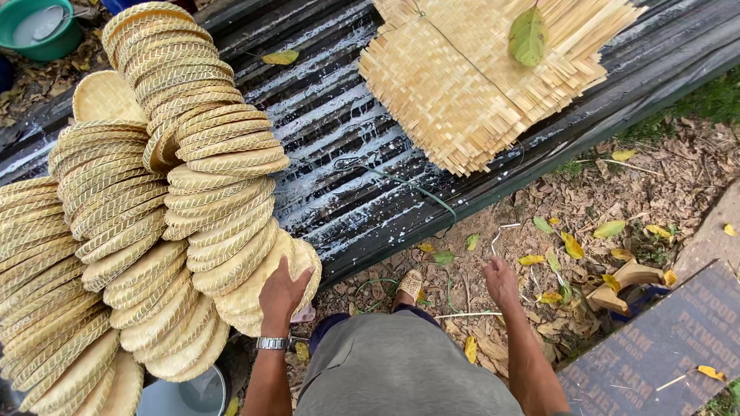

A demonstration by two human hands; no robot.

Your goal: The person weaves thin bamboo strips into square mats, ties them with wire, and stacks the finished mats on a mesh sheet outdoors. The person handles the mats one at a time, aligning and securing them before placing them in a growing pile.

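Observation:
My left hand (282, 293), with a metal watch on the wrist, presses flat against the nearest woven bamboo basket (262, 296) at the end of a long leaning row of round baskets (208, 166). Further rows of the same baskets (108, 192) lie to the left. My right hand (501, 281) hovers over the leaf-strewn ground with its fingers pinched on a thin pale bamboo strip (505, 231). Below me are my grey shorts and one sandalled foot (410, 285).
A wet black corrugated sheet (347, 169) carries the baskets and a stack of flat woven bamboo mats (478, 69) with a green leaf on top. A green bowl (38, 27) sits top left. A plywood board (663, 347) and a wooden block (628, 281) lie at right.

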